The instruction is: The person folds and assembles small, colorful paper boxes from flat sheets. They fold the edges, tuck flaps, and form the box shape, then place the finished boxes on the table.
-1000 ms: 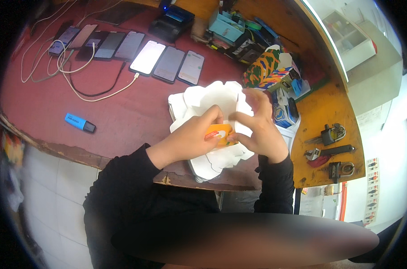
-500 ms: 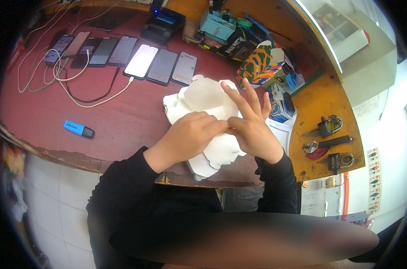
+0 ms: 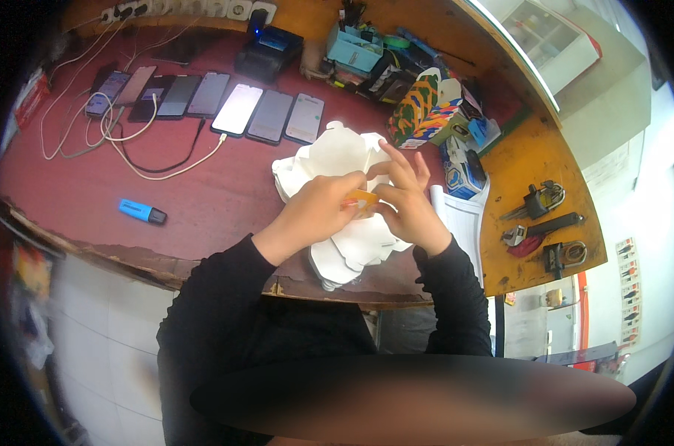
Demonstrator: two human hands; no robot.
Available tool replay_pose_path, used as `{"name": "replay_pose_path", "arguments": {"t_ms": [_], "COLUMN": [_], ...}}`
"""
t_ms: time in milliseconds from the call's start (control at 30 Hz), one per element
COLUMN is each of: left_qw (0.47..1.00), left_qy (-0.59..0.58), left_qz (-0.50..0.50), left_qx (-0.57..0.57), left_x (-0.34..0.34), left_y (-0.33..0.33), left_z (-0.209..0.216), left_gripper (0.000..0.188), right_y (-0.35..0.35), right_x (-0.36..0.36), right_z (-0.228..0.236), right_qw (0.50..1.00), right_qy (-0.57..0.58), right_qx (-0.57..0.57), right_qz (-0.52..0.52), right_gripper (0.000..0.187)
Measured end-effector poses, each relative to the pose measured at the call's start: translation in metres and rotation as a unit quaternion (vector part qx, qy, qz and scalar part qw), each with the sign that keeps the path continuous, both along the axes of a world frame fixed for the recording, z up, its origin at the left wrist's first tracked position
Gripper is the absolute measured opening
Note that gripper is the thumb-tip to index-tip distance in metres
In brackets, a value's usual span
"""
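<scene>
Both hands meet over a stack of white unfolded card boxes (image 3: 348, 256) near the table's front edge. A small orange-yellow piece (image 3: 364, 201), perhaps a sticker or a bit of tape, sits between my fingers. My left hand (image 3: 315, 209) pinches it from the left. From the right, the thumb and forefinger of my right hand (image 3: 415, 212) close on its other side, with the remaining fingers raised. Behind them an open white box (image 3: 337, 154) stands with its flaps spread. My hands hide part of the stack.
Several phones (image 3: 237, 108) lie in a row at the back left among charging cables (image 3: 170, 177). A blue highlighter (image 3: 140, 211) lies left of my hands. Patterned boxes (image 3: 419, 111), a paper pad (image 3: 459, 223) and padlocks (image 3: 564, 258) are on the right.
My fingers have parted slightly, and the orange-yellow piece now shows between them. My right hand's raised fingers have bent down a little. The whole view has shifted a bit.
</scene>
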State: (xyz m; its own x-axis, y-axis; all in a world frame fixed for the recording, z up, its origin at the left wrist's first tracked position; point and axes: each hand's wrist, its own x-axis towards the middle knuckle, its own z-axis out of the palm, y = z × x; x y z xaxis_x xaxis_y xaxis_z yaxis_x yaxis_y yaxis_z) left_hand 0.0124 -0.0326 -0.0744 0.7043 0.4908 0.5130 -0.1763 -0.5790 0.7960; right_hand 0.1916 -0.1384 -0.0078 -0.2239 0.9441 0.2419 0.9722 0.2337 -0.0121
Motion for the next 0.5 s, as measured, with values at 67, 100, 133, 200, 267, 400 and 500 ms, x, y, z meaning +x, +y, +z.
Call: {"name": "replay_pose_path", "arguments": {"t_ms": [67,100,133,200,267,400,500], "left_qw": [1.000,0.999,0.999,0.999,0.997,0.962,0.889], "left_qy": [0.027,0.045,0.039,0.032,0.059,0.066,0.079], "left_qz": [-0.013,-0.021,-0.012,-0.004,-0.019,-0.045,0.017], "left_qx": [-0.005,-0.007,0.002,0.020,0.045,0.260,0.450], "left_x": [0.002,0.003,0.005,0.007,0.007,0.004,0.002], "left_y": [-0.002,-0.003,-0.005,-0.007,-0.006,-0.013,-0.031], "left_z": [0.003,0.005,0.006,0.010,0.013,0.012,0.002], "left_gripper": [0.018,0.017,0.016,0.014,0.011,0.004,0.003], "right_y": [-0.007,-0.011,-0.015,-0.022,-0.024,-0.018,-0.015], "right_x": [0.008,0.012,0.017,0.029,0.044,0.063,0.059], "right_z": [0.002,0.002,0.002,-0.003,-0.012,-0.045,-0.066], "right_qw": [0.999,0.999,0.999,0.998,0.975,0.799,0.780], "right_qy": [0.012,0.024,0.033,0.061,0.216,0.600,0.618], "right_qx": [0.010,0.003,0.004,0.015,0.055,-0.004,-0.016], "right_qz": [0.035,0.038,0.031,0.031,0.022,0.040,0.098], "right_gripper": [0.023,0.030,0.041,0.063,0.092,0.127,0.130]}}
